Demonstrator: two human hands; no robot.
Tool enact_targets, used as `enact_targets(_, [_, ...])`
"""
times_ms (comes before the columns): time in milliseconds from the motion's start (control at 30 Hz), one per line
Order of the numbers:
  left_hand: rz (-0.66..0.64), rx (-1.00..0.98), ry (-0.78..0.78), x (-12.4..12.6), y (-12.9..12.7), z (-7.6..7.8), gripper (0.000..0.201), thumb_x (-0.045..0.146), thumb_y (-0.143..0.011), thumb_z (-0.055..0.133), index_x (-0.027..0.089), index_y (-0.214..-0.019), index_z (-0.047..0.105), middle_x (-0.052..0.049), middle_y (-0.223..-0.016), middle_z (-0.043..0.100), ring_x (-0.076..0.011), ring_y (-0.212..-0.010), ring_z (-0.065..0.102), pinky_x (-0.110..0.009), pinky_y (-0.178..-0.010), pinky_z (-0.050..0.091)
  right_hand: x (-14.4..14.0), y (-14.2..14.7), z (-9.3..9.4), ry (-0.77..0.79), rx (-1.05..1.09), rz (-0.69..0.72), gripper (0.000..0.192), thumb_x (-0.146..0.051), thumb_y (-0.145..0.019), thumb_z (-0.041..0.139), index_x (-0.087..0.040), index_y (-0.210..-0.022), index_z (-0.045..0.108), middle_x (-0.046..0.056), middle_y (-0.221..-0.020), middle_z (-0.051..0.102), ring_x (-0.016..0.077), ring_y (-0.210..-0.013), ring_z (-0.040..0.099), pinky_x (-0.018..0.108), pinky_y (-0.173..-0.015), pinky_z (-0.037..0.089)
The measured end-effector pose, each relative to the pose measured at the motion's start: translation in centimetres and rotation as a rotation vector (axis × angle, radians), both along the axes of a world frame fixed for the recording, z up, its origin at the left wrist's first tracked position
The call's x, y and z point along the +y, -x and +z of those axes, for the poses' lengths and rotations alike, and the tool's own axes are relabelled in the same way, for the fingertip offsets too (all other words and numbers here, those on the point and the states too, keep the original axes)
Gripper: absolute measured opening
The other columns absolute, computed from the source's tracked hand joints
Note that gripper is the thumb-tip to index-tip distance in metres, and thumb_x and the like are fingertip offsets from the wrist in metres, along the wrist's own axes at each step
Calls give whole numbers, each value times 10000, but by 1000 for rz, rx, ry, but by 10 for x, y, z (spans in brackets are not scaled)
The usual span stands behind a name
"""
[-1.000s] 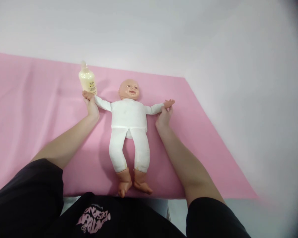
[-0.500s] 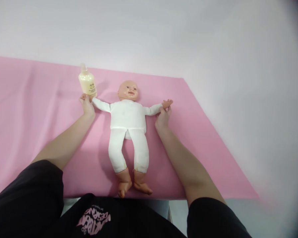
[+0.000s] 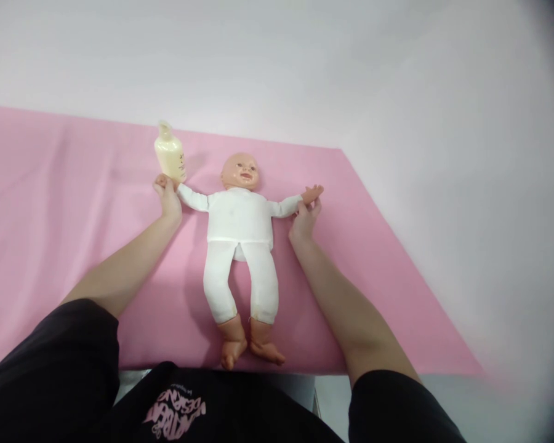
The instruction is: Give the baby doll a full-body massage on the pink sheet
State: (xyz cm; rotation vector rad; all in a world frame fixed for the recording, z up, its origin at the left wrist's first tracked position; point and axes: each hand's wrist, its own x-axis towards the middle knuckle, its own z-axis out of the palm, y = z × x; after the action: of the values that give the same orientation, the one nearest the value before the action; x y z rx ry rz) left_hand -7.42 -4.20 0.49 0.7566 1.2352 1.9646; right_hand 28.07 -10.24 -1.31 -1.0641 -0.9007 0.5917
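A doll (image 3: 240, 231) in a white suit lies face up on the bench's pink cloth (image 3: 50, 215), arms spread, feet at the near edge. The left hand (image 3: 168, 195) has its grip closed round the doll's wrist on that side; the right hand (image 3: 303, 216) pinches the doll's other wrist. Over the last second the cream bottle (image 3: 170, 155), standing just beyond the left hand and beside the doll's head, has turned slightly and shifted a little toward the doll, while the doll's arms have stayed stretched out. The bottle looks full of pale lotion, cap on.
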Motion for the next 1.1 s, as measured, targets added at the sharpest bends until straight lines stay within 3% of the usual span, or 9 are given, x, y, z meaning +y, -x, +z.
enact_targets(133, [-68, 214, -132, -6, -5, -3, 337, 388, -1005, 560, 302, -1295, 411, -71, -1438, 516, -182, -1421, 498, -369, -1246, 358, -10, 9, 13, -131, -213, -17, 681, -393, -907, 538, -286, -1546, 328, 114, -1643, 370, 254, -1523, 399, 558, -1187, 434])
enact_targets(267, [-215, 538, -351, -23, -17, -2, 641, 594, -963, 587, 295, -1483, 362, -112, -1585, 424, -245, -1512, 396, -419, -1280, 282, -20, 19, 20, -257, -398, 85, 638, -413, -919, 614, -280, -1506, 400, 115, -1618, 424, 253, -1498, 440, 520, -1227, 396])
enact_targets(433, [-520, 1090, -424, -44, -33, 8, 531, 544, -996, 517, 238, -1429, 557, -141, -1360, 647, -311, -1293, 579, -524, -1182, 375, -27, 29, 19, -177, -618, 288, 423, -390, -896, 679, -301, -1306, 627, 70, -1341, 681, 249, -1294, 613, 505, -1206, 431])
enact_targets(567, [-604, 1333, -342, -52, -41, 13, 428, 429, -995, 512, 264, -1366, 648, -118, -1331, 675, -330, -1251, 582, -539, -1152, 374, -30, 35, 26, -162, -665, 396, 291, -331, -850, 714, -321, -1140, 722, 37, -1248, 734, 262, -1263, 627, 537, -1229, 402])
enact_targets(700, [-557, 1160, -332, -53, -41, 13, 494, 475, -951, 598, 213, -1370, 613, -148, -1290, 675, -348, -1244, 582, -560, -1166, 363, -32, 36, 28, -115, -596, 383, 341, -338, -823, 738, -317, -1162, 704, 45, -1270, 717, 270, -1276, 612, 547, -1240, 385])
enact_targets(800, [-454, 820, -344, -50, -38, 12, 591, 536, -935, 645, 216, -1417, 522, -140, -1304, 645, -309, -1295, 577, -510, -1206, 347, -34, 36, 26, -106, -527, 300, 432, -365, -842, 722, -301, -1261, 640, 70, -1329, 676, 263, -1301, 599, 528, -1238, 388])
enact_targets(867, [-319, 556, -305, -43, -34, 10, 608, 564, -957, 620, 254, -1449, 444, -116, -1363, 605, -259, -1341, 563, -452, -1221, 352, -34, 35, 27, -136, -458, 220, 495, -372, -870, 685, -289, -1344, 567, 87, -1418, 617, 251, -1350, 572, 515, -1240, 387])
enact_targets(1000, [-34, 138, -88, -19, -18, -3, 443, 558, -1022, 515, 309, -1377, 424, -79, -1498, 511, -188, -1435, 498, -372, -1217, 383, -25, 25, 26, -189, -244, 72, 587, -319, -870, 605, -286, -1433, 439, 78, -1608, 441, 219, -1486, 451, 514, -1251, 368])
enact_targets(1100, [-56, 56, 1, -3, -6, -17, 341, 517, -1086, 379, 260, -1277, 496, -68, -1454, 546, -181, -1488, 437, -395, -1213, 377, -9, 11, 13, -59, -7, -20, 634, -297, -823, 556, -274, -1438, 406, 99, -1580, 463, 230, -1445, 503, 555, -1207, 421])
